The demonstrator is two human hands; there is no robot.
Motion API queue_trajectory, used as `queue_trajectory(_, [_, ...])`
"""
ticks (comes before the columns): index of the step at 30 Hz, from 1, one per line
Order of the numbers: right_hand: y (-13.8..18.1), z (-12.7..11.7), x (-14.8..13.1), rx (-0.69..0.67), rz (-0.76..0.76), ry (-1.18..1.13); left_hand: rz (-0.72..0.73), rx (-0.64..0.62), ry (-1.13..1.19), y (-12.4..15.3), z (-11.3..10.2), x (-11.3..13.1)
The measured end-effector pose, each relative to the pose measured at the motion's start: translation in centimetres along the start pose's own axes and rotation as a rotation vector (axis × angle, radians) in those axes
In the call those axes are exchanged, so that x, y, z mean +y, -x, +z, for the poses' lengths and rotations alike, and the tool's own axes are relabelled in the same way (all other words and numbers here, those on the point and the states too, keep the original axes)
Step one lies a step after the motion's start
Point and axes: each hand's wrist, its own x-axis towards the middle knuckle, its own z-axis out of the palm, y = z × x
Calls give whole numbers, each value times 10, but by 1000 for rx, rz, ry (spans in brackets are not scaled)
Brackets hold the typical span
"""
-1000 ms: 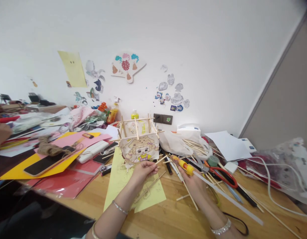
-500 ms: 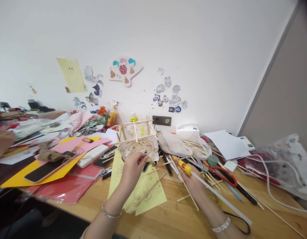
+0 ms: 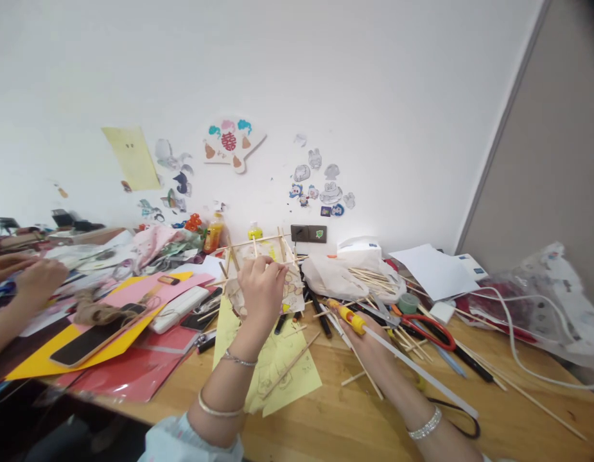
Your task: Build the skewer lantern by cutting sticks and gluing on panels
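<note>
A lantern-like frame of thin wooden sticks (image 3: 230,254), with drawn paper panels (image 3: 293,296) on its sides, stands near the wall. In front of it my left hand (image 3: 262,285) is raised to its upper edge, fingers bent and pressed together; what they pinch is hidden. My right hand (image 3: 368,343) is closed around a small yellow hot glue gun (image 3: 350,318) whose nozzle points toward the frame. From its back a long white glue stick (image 3: 422,372) sticks out over my wrist. Beneath the left forearm lies a yellow sheet with pencil sketches (image 3: 297,378).
Red-handled scissors (image 3: 431,330), loose sticks and green tape (image 3: 409,302) lie to the right. A white bag holds wooden sticks (image 3: 374,281). At left are a phone (image 3: 87,343), coloured paper and another person's hands (image 3: 39,282). A white cable (image 3: 513,346) crosses the right side.
My left hand has risen from the front panel's lower part to the frame's top edge. The right hand keeps the glue gun in nearly the same place. The other person's hands have moved further into view.
</note>
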Motion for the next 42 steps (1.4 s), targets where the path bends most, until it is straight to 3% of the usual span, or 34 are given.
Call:
queue_trajectory(12, [-1,5,5,18,-16,-87,-43,26,-96,6,18,2])
queue_trajectory(20, [-2,4,4,3,-12,-61,128,28,-209,7,22,3])
queue_trajectory(28, [1,2,-3,-54,-7,-23,212,90,-297,2,22,1])
queue_trajectory(36, [0,3,-2,-45,-50,-2,274,-28,-276,-4,26,0])
queue_trajectory(42, [0,5,0,-62,-38,-50,297,-41,-260,-5,26,-4])
